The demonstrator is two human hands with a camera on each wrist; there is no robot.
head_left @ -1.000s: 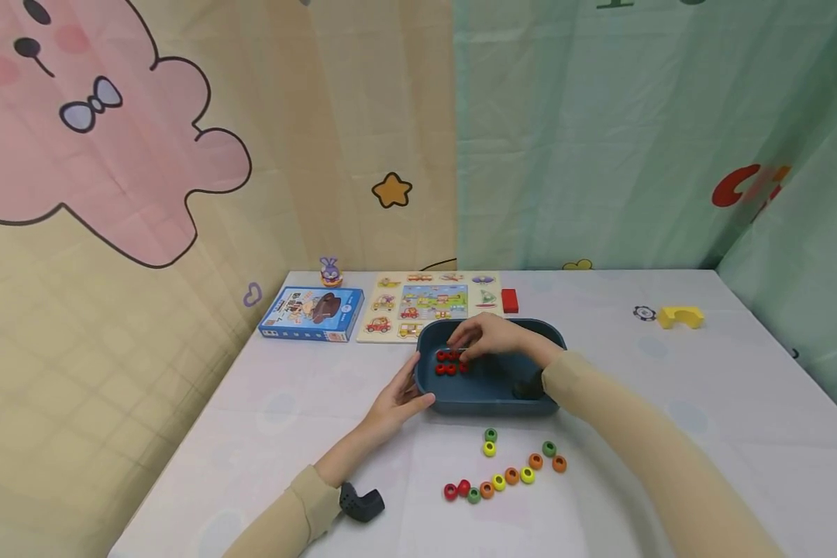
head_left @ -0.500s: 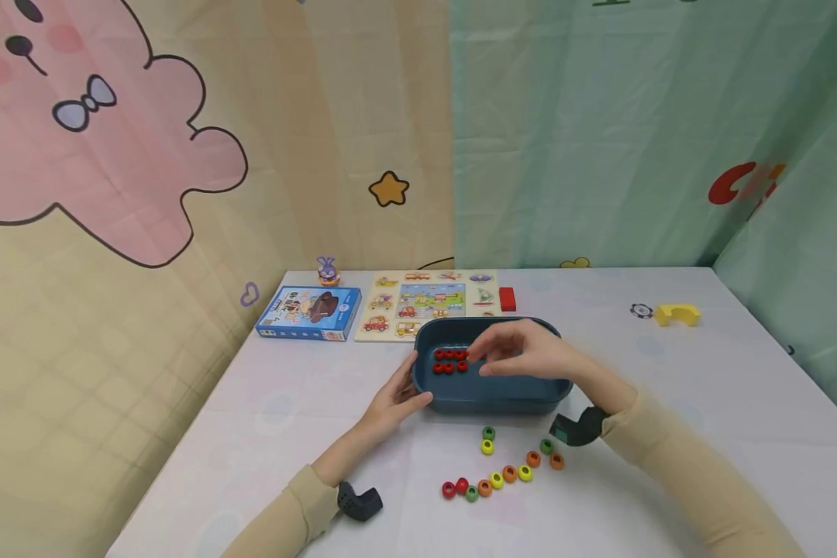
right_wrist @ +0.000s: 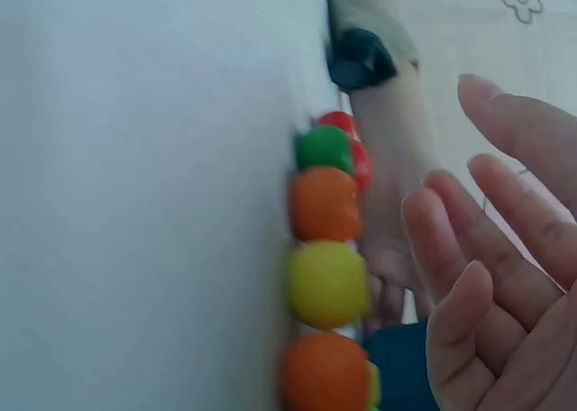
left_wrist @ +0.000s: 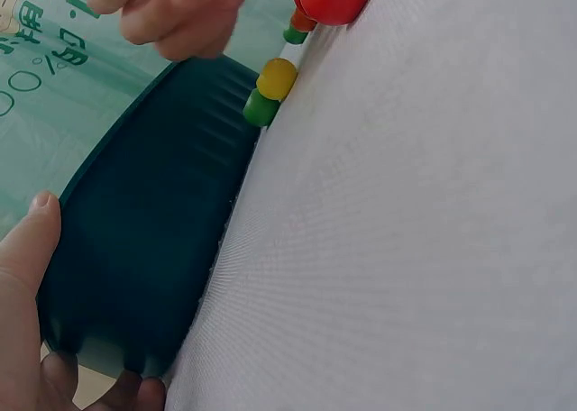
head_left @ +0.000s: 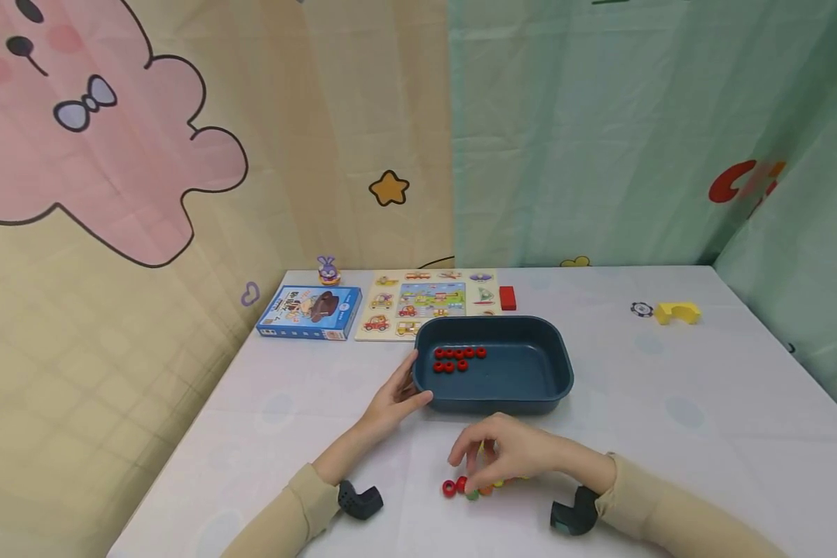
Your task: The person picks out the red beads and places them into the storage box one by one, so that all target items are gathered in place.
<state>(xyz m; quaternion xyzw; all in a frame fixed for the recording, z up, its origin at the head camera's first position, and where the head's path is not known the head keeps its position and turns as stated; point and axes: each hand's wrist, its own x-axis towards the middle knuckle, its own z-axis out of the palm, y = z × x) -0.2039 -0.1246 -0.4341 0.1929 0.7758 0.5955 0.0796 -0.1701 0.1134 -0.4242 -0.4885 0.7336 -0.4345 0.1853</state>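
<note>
My left hand (head_left: 390, 399) grips the left end of a dark blue plastic bin (head_left: 530, 403); in the left wrist view its thumb (left_wrist: 32, 235) lies on the wall and fingertips curl round the end. Red beads (head_left: 459, 354) lie in two rows inside, on the left. My right hand (head_left: 509, 449) hovers in front of the bin, over the loose beads, with fingers spread and nothing held. Two red beads (head_left: 449, 488) lie by its fingertips. A green bead (right_wrist: 325, 150), an orange bead (right_wrist: 325, 204) and a yellow bead (right_wrist: 329, 285) line up beside it; others are hidden under the hand.
Behind the bin lies a wooden picture puzzle (head_left: 432, 298), with a blue box (head_left: 310, 312) to its left and a small purple rabbit figure (head_left: 328, 271) beyond. A red block (head_left: 508, 298) stands right of the puzzle. A yellow arch block (head_left: 678, 313) sits far right.
My right hand has lifted out of the bin and come down over the loose beads in front. The red beads stay in the bin. My left hand keeps its place.
</note>
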